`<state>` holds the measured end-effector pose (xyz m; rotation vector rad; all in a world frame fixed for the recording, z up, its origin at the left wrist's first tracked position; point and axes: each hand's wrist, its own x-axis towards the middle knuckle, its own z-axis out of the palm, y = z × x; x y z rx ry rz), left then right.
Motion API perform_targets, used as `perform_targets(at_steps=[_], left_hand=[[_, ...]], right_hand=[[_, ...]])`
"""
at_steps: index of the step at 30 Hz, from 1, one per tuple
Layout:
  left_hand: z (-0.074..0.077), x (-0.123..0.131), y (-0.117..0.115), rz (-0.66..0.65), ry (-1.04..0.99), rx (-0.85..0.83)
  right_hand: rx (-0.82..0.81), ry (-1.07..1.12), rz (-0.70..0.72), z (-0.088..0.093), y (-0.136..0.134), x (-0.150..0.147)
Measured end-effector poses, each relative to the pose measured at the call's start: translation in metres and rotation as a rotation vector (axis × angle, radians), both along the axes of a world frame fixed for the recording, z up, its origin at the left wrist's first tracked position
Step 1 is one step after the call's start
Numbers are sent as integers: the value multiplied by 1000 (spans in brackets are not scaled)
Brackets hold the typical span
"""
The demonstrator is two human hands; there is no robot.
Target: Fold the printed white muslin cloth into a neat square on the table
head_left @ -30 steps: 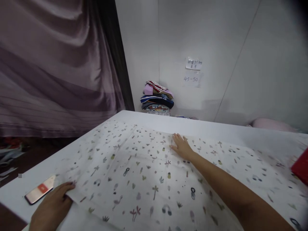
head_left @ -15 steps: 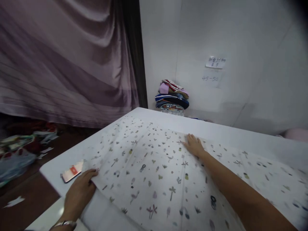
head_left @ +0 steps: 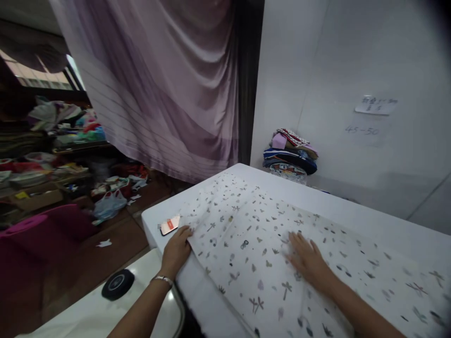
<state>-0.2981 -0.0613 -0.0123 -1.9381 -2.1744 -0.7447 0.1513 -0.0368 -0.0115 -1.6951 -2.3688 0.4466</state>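
A thin white fabric [head_left: 268,253], printed with small palms, flamingos and leaves, lies spread over a white table. My left hand [head_left: 176,248] is at its left edge, with fingers and thumb closed on the cloth there. A metal bracelet [head_left: 162,280] circles that wrist. My right hand [head_left: 308,259] rests over the middle of the fabric, palm down, fingers spread and slightly blurred; nothing is in it. Just beyond my left hand lies a phone [head_left: 169,225] on the table.
The white table [head_left: 158,211] has a rounded left corner. At lower left is a white surface bearing a round black object [head_left: 118,284]. Folded cloths [head_left: 291,152] are stacked by the wall. A purple curtain [head_left: 183,84] hangs behind; bags [head_left: 110,204] and scraps lie on the floor.
The view has turned left, bringing the round black object and cluttered shelves into sight. My right hand has slid nearer to me across the fabric. My left hand stays at the fabric's edge.
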Motion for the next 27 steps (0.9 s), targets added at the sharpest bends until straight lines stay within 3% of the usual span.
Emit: perform_targets(at_steps=[5, 11, 15, 18, 20, 22, 25, 27], left_hand=[[2, 4, -3, 73, 18, -31], [8, 6, 3, 106, -48, -65], [40, 33, 30, 62, -163, 94], [79, 92, 55, -48, -224, 228], [101, 154, 63, -259, -189, 272], [110, 227, 57, -570, -82, 261], [92, 332, 15, -1276, 212, 95], [68, 376, -28, -1632, 343, 46]], right_hand=[[-218, 248, 193, 8, -77, -23], [-196, 452, 205, -7, -125, 2], [-157, 494, 70, -16, -149, 27], [-201, 556, -118, -15, -166, 44], [-235, 618, -266, -11, -176, 56], [-229, 684, -407, -8, -186, 68], [-135, 915, -654, -7, -201, 89], [-27, 1081, -762, -9, -212, 104]])
